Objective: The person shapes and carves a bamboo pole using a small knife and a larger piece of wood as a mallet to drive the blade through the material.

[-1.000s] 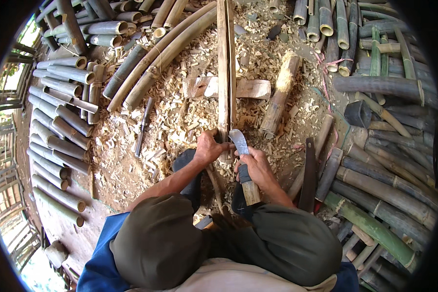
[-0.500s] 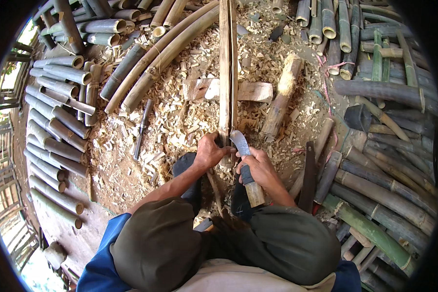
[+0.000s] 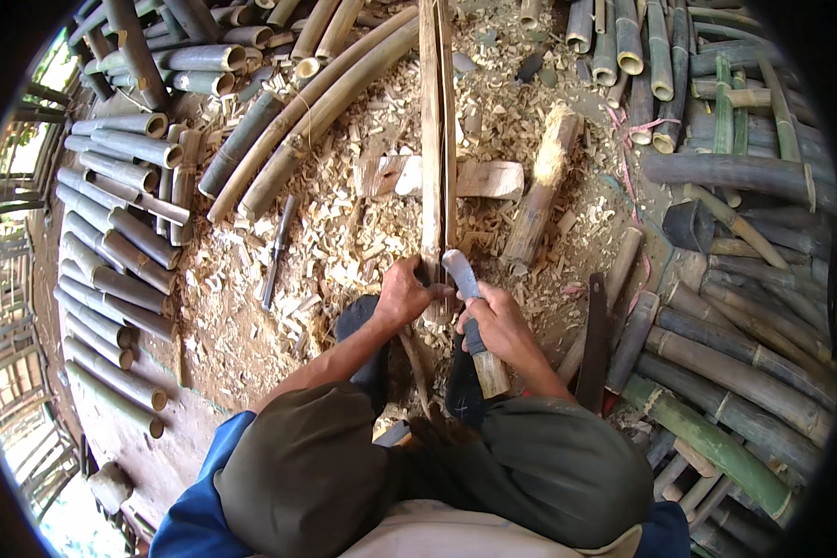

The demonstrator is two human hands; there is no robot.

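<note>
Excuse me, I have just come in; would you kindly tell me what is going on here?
A seated person's left hand holds the near end of a long split pole, which crosses a wooden block. The right hand grips a knife, its curved blade beside the pole, near the left thumb. Pale shavings cover the ground, with cut bamboo lengths on both sides.

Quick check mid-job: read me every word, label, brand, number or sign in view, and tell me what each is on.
No readable text in this view.
Dark footwear on the right foot: a small pale mark, too small to make out.
Knife in the right hand: no lettering I can make out.
Saw to the right: none I can make out.
Bamboo pieces: none legible.
</note>
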